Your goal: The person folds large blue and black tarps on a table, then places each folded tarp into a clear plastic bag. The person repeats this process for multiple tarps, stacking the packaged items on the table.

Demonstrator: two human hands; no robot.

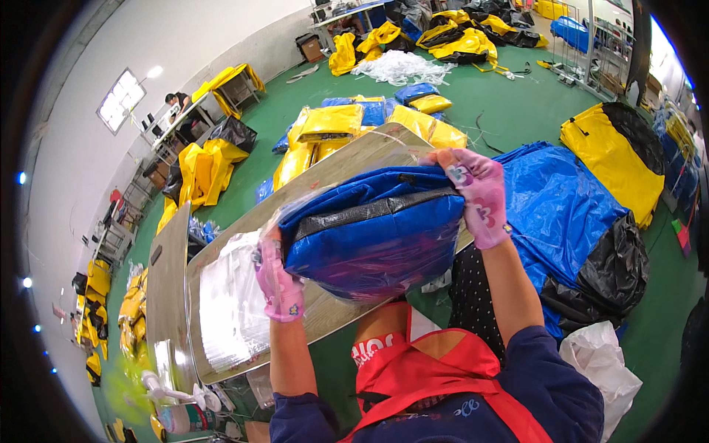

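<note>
In front of me, above the table, a folded blue tarp-like bundle [377, 229] with a black strip sits inside a clear plastic bag [347, 284]. At its left edge my left hand [278, 279], in a pink flowered fingerless glove, is closed on the bag. My right hand [480, 196], gloved alike, pinches the bag's upper right corner. The far side of the bundle is hidden. On the wood-topped table [325, 325] beneath, a stack of clear plastic bags [229, 310] lies left of the bundle.
Packed yellow bundles [331, 122] are piled past the table. A blue and black sheet [569, 214] spreads on the floor at right, beside a yellow and black one [617, 155]. A fan [181, 391] stands at lower left. Far left, another person [181, 107] works at a table.
</note>
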